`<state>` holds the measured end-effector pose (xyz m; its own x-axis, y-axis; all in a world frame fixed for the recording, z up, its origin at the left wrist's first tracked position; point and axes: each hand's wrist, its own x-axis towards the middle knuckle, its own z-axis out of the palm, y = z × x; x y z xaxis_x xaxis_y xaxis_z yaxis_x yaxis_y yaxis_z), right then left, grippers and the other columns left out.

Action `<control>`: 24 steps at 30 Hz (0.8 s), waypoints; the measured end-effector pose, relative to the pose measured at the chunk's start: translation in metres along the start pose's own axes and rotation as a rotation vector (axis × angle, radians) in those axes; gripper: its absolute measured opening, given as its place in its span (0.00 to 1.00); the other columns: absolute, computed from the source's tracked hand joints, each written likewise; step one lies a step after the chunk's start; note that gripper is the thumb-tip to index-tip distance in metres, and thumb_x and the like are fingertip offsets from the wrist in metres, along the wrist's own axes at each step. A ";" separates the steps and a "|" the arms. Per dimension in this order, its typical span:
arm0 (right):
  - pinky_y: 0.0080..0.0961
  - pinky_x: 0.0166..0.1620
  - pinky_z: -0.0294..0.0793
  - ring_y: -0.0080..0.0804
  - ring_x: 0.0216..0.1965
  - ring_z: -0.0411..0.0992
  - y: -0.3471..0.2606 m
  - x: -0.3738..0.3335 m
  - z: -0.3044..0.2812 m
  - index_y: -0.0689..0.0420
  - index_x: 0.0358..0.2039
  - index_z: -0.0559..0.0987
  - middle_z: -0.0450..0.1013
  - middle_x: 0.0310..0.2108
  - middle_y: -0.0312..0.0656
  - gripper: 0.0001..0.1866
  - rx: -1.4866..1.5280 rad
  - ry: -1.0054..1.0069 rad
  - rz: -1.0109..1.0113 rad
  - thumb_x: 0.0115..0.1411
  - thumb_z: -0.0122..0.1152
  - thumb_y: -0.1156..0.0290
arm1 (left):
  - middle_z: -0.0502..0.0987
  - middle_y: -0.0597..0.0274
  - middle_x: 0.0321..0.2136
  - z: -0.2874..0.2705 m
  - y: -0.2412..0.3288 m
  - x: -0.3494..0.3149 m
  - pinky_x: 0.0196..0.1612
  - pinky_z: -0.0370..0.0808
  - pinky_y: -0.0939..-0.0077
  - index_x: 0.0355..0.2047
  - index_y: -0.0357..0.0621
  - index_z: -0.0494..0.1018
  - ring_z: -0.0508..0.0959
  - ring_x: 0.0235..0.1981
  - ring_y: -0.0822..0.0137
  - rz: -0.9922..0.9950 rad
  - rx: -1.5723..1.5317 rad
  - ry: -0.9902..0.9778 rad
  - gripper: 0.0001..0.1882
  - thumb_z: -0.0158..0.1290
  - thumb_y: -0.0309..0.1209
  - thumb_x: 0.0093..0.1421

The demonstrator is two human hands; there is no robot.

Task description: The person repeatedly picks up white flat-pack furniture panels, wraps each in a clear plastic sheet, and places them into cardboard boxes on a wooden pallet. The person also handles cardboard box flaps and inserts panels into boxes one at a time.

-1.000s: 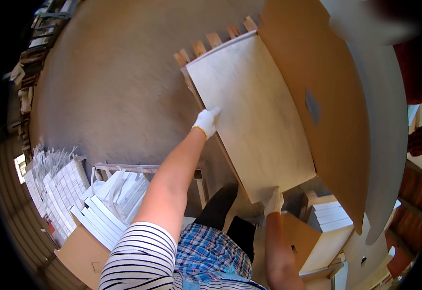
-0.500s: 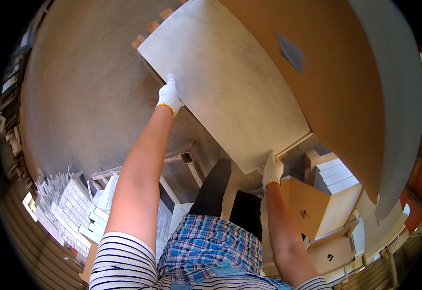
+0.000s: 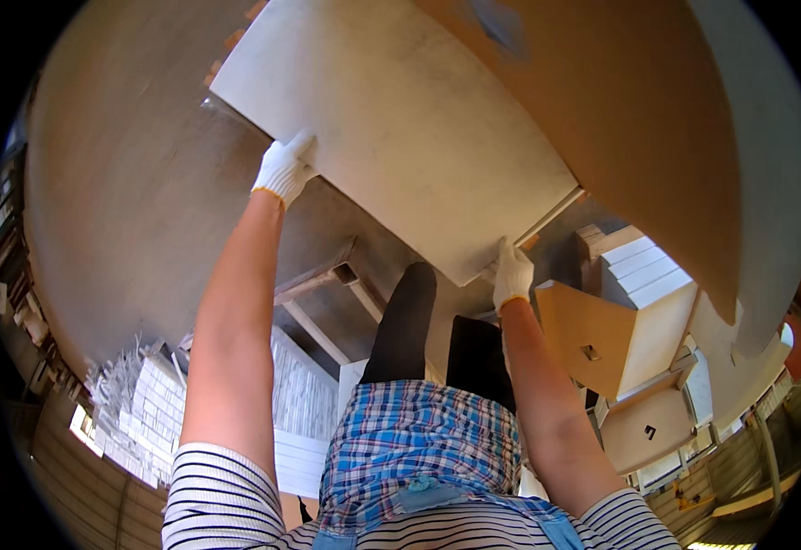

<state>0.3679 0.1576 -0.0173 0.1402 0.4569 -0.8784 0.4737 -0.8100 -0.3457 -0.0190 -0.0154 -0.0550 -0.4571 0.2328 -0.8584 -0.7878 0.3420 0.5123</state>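
A large flat pale board (image 3: 391, 137) lies in front of me, slanting across the view. My left hand (image 3: 284, 170), in a white knit glove, grips its near left edge with the thumb laid on top; the other fingers are mostly hidden at the edge. At the board's near corner my right hand (image 3: 513, 275), gloved the same way, has its thumb up against the edge and its fingers largely out of sight. Wooden block ends (image 3: 235, 39) show at the board's far left side.
A big brown panel (image 3: 639, 119) rises on the right, beside the board. Cartons (image 3: 588, 339) and a stack of white pieces (image 3: 643, 270) stand to my right. A metal frame (image 3: 313, 316) is near my legs at the left, with bundled white strips (image 3: 148, 412) farther left.
Both hands and the board have shifted up and left in the picture, as the whole view moved. The left thumb now lies more across the board. Both hands still hold it.
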 end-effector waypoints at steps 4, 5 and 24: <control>0.29 0.36 0.78 0.34 0.36 0.77 -0.008 -0.010 0.002 0.63 0.48 0.76 0.77 0.38 0.43 0.23 0.045 -0.026 0.042 0.66 0.57 0.54 | 0.73 0.54 0.55 0.007 -0.006 -0.004 0.54 0.71 0.46 0.57 0.36 0.67 0.73 0.54 0.54 -0.039 -0.271 0.029 0.25 0.55 0.36 0.64; 0.29 0.37 0.78 0.35 0.37 0.77 -0.010 -0.011 0.002 0.63 0.49 0.75 0.77 0.38 0.43 0.24 0.046 -0.021 0.055 0.65 0.57 0.54 | 0.72 0.53 0.56 0.010 -0.003 -0.008 0.55 0.70 0.44 0.58 0.36 0.66 0.72 0.56 0.53 -0.051 -0.329 0.012 0.26 0.55 0.37 0.64; 0.27 0.29 0.76 0.29 0.29 0.72 -0.005 -0.001 -0.007 0.60 0.48 0.75 0.72 0.34 0.37 0.26 -0.046 -0.041 0.057 0.63 0.60 0.49 | 0.67 0.43 0.60 0.008 0.023 -0.024 0.45 0.79 0.46 0.61 0.33 0.63 0.76 0.51 0.42 -0.208 0.193 0.058 0.38 0.51 0.54 0.64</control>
<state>0.3709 0.1638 -0.0123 0.1330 0.3942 -0.9094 0.5052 -0.8164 -0.2800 -0.0227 -0.0056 -0.0223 -0.3207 0.0892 -0.9430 -0.7766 0.5451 0.3158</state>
